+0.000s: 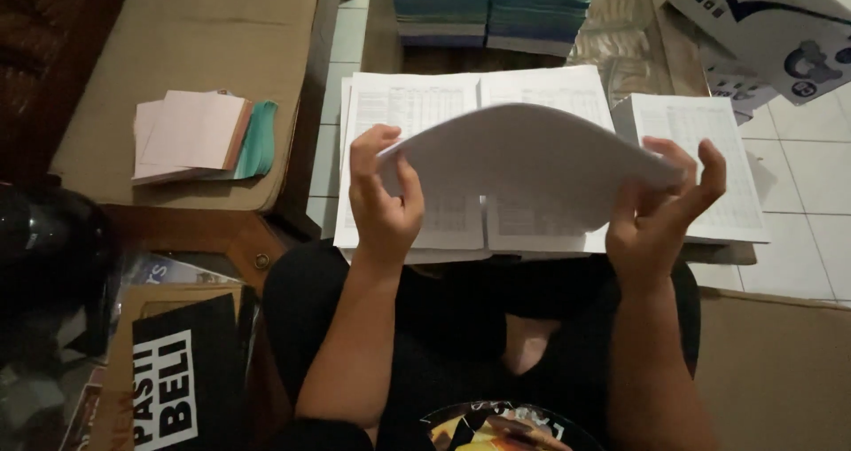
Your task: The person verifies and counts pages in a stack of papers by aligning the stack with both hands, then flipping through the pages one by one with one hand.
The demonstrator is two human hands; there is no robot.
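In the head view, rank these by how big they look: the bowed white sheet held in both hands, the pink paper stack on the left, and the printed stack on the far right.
1. Bowed white sheet, though it is nearest the camera, so its lead is unsure.
2. Printed stack on the far right.
3. Pink paper stack.
The last two look close, so their order is uncertain.
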